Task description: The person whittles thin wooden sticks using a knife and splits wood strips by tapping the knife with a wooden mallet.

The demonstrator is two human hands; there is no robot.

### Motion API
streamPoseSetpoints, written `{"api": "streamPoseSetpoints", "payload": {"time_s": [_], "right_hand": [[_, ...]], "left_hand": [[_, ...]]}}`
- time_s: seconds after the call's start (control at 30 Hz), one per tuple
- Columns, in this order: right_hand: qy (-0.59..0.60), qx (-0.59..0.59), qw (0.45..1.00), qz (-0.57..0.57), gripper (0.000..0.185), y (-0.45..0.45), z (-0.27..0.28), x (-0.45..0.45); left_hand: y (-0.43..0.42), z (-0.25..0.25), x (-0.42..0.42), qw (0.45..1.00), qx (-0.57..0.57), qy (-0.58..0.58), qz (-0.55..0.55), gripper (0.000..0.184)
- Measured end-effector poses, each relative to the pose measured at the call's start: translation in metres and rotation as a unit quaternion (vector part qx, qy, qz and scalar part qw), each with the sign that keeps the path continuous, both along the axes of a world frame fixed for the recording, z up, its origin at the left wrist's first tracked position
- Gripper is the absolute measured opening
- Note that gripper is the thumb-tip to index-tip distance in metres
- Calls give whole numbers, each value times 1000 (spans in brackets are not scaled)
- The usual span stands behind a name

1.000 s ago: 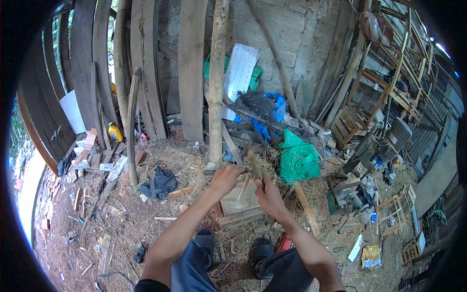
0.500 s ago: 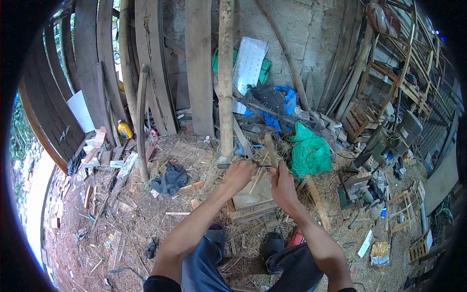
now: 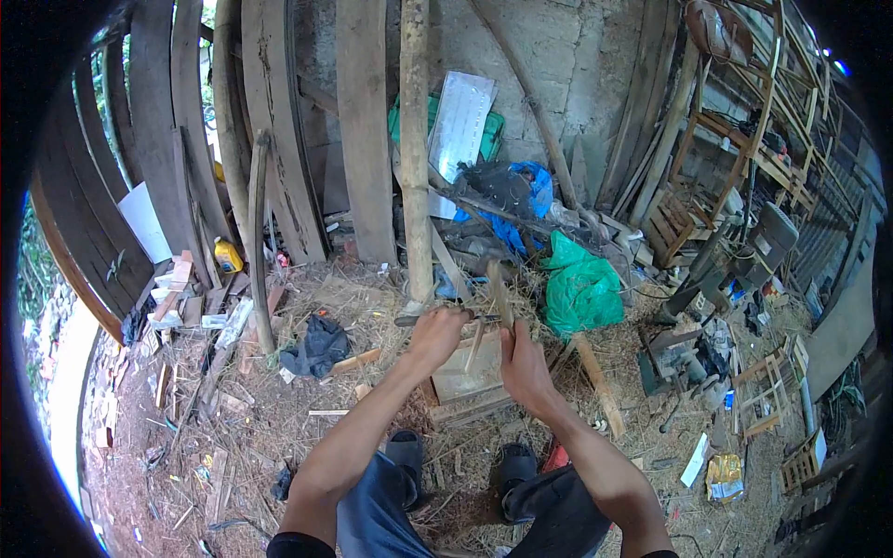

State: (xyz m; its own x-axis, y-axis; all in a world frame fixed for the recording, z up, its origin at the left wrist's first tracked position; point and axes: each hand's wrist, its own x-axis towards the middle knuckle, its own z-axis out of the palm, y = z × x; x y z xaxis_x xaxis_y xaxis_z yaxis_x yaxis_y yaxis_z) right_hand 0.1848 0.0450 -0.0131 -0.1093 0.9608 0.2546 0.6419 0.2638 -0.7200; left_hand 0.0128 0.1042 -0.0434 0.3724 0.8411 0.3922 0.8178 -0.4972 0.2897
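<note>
My left hand [image 3: 436, 337] is closed around a narrow dark tool [image 3: 406, 321]. One end of it sticks out to the left of my fist, and a thin dark part shows on the right, near the wood. Its exact kind is unclear. My right hand [image 3: 526, 365] grips the lower part of a piece of wood [image 3: 499, 290], which points up and away from me. Between my hands, a thin wooden stick [image 3: 475, 342] leans over a low wooden block [image 3: 462, 384] on the ground.
A wooden post [image 3: 416, 186] rises just beyond my hands. At right lies a green plastic bag [image 3: 583, 288]; at left, a black plastic bag [image 3: 317, 344]. Wood scraps and shavings litter the ground. A machine [image 3: 726, 270] and wooden frames [image 3: 767, 398] stand farther right.
The view has turned slightly to the right, so the surroundings appear farther left. Both hands keep their grips and stay close together, with little change between them.
</note>
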Motion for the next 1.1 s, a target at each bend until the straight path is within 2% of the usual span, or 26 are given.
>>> {"api": "streamPoseSetpoints", "payload": {"time_s": [0.17,0.23,0.33,0.47,0.53,0.57,0.67,0.73,0.77,0.87,0.9,0.93,1.0,1.03,1.1], "right_hand": [[11,-11,1000,20,18,7,-16,1],[-58,18,997,52,16,15,-35,4],[-82,22,995,47,24,16,-36,4],[-55,30,995,72,24,19,-38,9],[-62,-1,997,50,23,19,-42,10],[-60,0,997,50,23,21,-43,10],[-31,-32,998,51,24,23,-41,11],[16,8,1000,20,27,27,-36,11],[49,51,997,10,29,30,-35,13],[116,50,991,-44,27,18,11,12],[142,85,985,-58,22,18,10,9],[129,87,986,-62,22,24,-7,9],[-57,172,982,-49,24,36,-61,23],[-67,175,981,-52,24,35,-71,31],[-76,34,996,37,22,34,-82,32]], "left_hand": [[2,-5,4,999,-9,53,0,31],[2,-12,5,1000,6,8,-4,28],[4,-11,5,999,-28,29,25,23],[-6,12,-21,998,-22,-25,47,27],[-9,15,-36,992,-118,16,37,33],[-10,16,-36,992,-117,18,38,33],[-17,12,-33,993,-105,30,45,34],[-17,14,-33,998,-39,32,47,32],[-19,12,-34,997,-43,36,48,32],[-18,12,-30,996,-72,36,45,33],[-14,7,-33,995,-82,38,46,33],[-11,3,-32,994,-93,36,45,34],[-12,2,-25,994,-98,2,52,33],[-10,1,-25,994,-94,31,44,33],[-2,-14,-27,994,-77,65,41,32]]}}
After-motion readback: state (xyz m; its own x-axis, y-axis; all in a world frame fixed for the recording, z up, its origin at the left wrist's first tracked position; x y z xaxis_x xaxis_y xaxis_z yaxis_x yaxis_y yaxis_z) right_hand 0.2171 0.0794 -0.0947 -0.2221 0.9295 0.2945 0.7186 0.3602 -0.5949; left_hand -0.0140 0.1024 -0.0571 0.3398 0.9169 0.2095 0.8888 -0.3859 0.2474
